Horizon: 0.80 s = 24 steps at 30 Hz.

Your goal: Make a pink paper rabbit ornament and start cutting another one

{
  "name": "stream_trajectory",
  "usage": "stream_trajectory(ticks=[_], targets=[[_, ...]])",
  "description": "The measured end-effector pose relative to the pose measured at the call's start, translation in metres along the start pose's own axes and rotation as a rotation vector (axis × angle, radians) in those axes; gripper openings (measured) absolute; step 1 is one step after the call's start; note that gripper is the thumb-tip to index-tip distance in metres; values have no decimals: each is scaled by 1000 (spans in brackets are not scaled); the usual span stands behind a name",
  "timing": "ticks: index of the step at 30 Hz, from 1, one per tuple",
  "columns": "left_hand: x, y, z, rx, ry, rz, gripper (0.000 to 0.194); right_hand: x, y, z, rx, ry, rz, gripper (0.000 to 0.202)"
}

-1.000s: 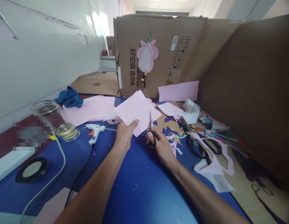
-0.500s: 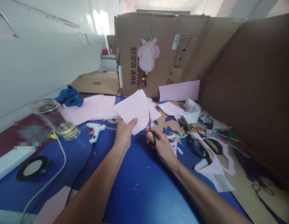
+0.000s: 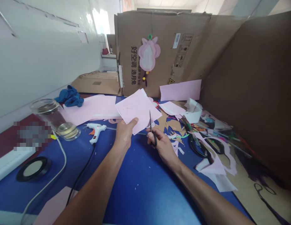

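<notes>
My left hand pinches the lower edge of a pale pink sheet, its thumb on top. Faint pencil lines show on the sheet, which is held above the blue table. My right hand is closed round the handles of small dark scissors, with the fingers through the loops. Their blades point away from me and overlap the sheet's right part. Whether the blades are parted is too small to tell. A white glue gun lies to the left of my left hand.
On the left are a glass jar, black tape roll, cables and a blue cloth. Paper scraps and large black-handled scissors lie at the right. A cardboard wall bearing a pink paper figure stands behind.
</notes>
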<state>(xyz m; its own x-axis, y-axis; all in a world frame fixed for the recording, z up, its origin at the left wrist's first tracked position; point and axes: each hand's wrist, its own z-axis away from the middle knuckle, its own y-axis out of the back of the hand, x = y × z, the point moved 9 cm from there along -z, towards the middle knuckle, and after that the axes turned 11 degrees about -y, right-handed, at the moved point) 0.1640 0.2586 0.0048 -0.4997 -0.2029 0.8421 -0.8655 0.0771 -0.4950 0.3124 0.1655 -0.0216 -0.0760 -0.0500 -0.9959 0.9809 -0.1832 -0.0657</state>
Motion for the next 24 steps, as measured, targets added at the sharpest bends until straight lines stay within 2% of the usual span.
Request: stream_trajectory(ticks=[14,24], targets=[[3,1,-3,-1,3,-13,41,0,1,2,-2,1,28,46],[3,3,-4,2,20,-10,47,-1,1,2,7,-10,51,49]])
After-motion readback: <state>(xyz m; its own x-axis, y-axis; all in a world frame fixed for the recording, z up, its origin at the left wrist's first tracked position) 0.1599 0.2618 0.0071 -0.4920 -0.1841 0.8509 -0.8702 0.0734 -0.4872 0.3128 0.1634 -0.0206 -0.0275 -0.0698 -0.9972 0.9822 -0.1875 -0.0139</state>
